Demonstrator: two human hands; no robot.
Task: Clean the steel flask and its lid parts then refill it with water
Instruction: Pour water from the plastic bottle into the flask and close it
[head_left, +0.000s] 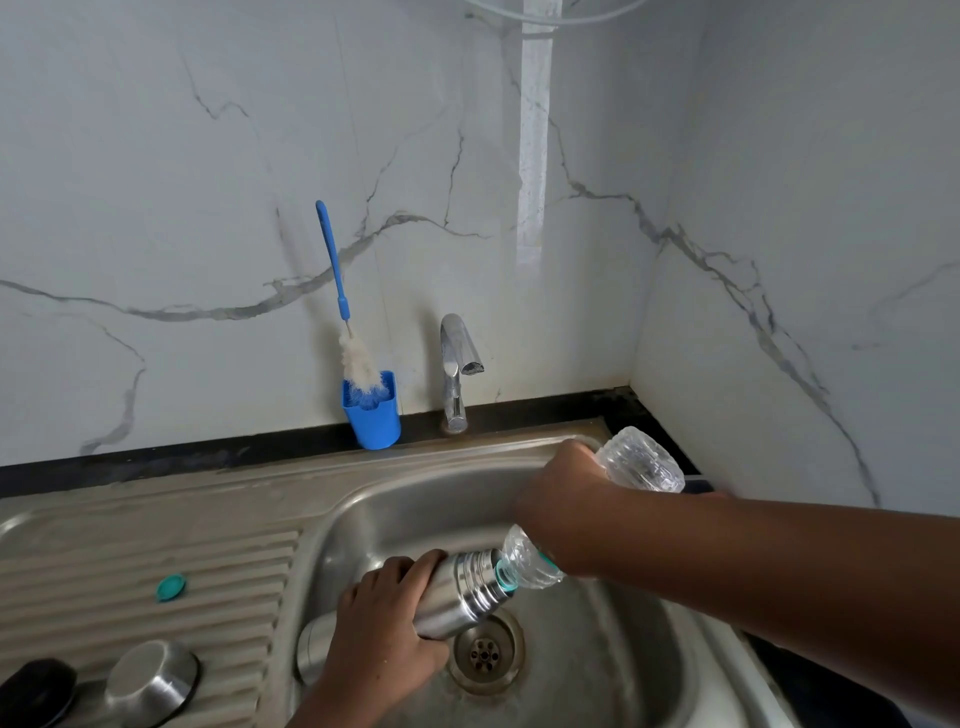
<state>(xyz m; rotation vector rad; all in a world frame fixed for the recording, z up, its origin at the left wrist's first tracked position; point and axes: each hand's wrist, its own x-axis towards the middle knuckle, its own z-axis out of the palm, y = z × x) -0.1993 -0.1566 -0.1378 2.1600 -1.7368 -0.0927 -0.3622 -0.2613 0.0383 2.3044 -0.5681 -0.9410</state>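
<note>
We are over the sink (363, 514), pouring into the steel flask (457, 592). Our left hand (384, 629) is wrapped around the flask's body and holds it low in the basin, tilted so its mouth points up toward two o'clock. Our right hand (561, 499) grips a clear plastic bottle (641, 460) around its middle and tips it steeply, base up at one o'clock, neck down and meeting the flask's mouth. A teal ring on the bottle's neck sits right at the flask's opening. We judge this the refill or a rinse pour; we cannot tell which, nor how much water is left in the bottle.

Holding the flask over the basin, just above the drain (485, 652), makes sense, since any spill goes straight down. Tilting the flask toward the bottle lets the two mouths line up without lifting the bottle high.

On the ribbed draining board at nine o'clock lies a small teal cap (170, 587), which looks to belong to the bottle. At seven o'clock stand a steel cup-shaped lid part (151, 680) and a black part (36, 691) beside it, set apart from the wet basin. At twelve o'clock a bottle brush (337, 291) stands in a blue holder (374, 421) against the wall, just left of the tap (457, 364), which runs no water.
</note>
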